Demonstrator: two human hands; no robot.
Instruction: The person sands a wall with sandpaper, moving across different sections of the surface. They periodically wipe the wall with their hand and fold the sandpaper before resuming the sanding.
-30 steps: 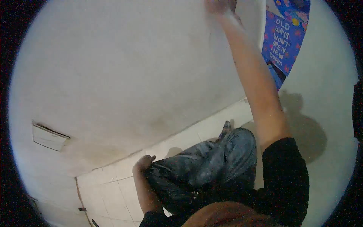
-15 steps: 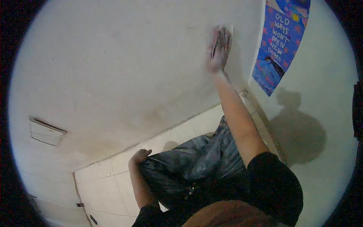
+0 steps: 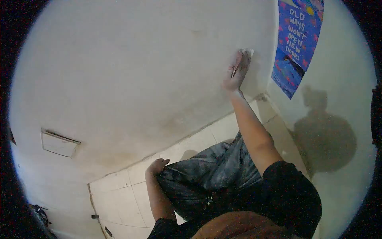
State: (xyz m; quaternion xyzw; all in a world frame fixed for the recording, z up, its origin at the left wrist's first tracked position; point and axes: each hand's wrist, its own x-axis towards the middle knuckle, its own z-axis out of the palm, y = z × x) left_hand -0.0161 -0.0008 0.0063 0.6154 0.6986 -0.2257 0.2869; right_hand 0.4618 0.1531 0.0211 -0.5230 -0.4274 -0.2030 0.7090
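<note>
White sheet (image 3: 250,51) mostly hidden beneath flat right hand (image 3: 240,71); left hand (image 3: 156,166), grip unclear.

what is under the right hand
A thin, pale, flat piece of unclear material pokes out past the far end of the right hand, with the off-white wall behind. The hand covers the rest of the piece and the wall beneath.

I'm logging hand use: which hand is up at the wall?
The right hand, raised to the wall near the poster; the left hand is by the knee.
</note>
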